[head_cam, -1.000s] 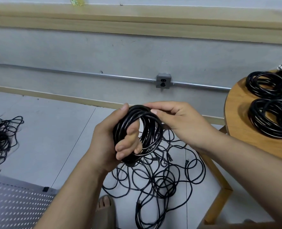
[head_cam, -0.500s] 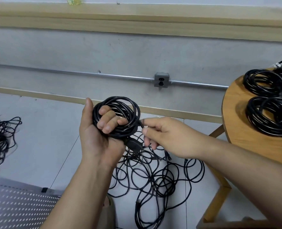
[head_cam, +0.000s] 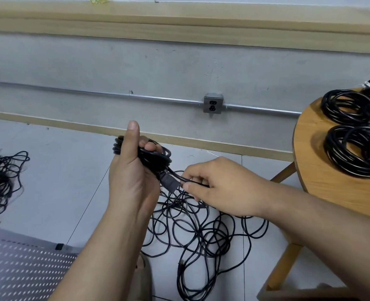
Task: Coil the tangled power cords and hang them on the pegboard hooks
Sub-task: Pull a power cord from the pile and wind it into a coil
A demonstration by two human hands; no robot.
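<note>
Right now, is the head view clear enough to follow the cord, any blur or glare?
Head view: light even, no glare; wide lens slightly bows the conduit; the held coil, cord end and right hand are softly blurred, the pegboard too.

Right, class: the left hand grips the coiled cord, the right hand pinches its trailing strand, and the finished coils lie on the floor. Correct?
No: the head view shows the finished coils on the round wooden table, not the floor. The left hand grips the coiled cord and the right hand pinches its trailing strand.
</note>
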